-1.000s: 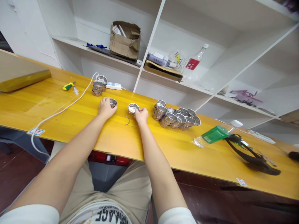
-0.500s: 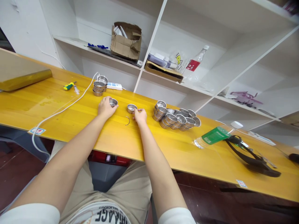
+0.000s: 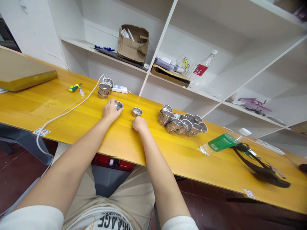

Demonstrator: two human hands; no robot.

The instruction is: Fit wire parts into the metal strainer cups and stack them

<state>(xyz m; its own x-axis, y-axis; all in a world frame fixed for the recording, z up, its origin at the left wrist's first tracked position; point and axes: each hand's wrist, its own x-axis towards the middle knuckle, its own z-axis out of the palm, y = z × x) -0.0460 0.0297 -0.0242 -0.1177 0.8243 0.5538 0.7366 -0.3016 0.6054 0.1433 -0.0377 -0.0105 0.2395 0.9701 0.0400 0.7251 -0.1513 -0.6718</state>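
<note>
My left hand [image 3: 110, 110] is wrapped round the near side of a small perforated metal cup [image 3: 118, 105] on the yellow table. Just right of it, another metal cup [image 3: 137, 111] stands untouched. Below that cup, my right hand [image 3: 139, 124] is closed at the thin curved wire handle [image 3: 131, 121], which is mostly covered by the fingers. Several more cups stand stacked at the back left [image 3: 105, 88], and a larger cluster of cups [image 3: 177, 123] is to the right of my right hand.
A white cable [image 3: 69, 110] crosses the table at left, near a screwdriver [image 3: 74, 87]. A green-labelled bottle [image 3: 223, 142] lies at right beside a black strap [image 3: 259, 166]. Shelves with a cardboard box [image 3: 133, 44] rise behind.
My right hand has left the rim of the middle cup and moved down and slightly left onto the wire handle. My left hand stays at its cup.
</note>
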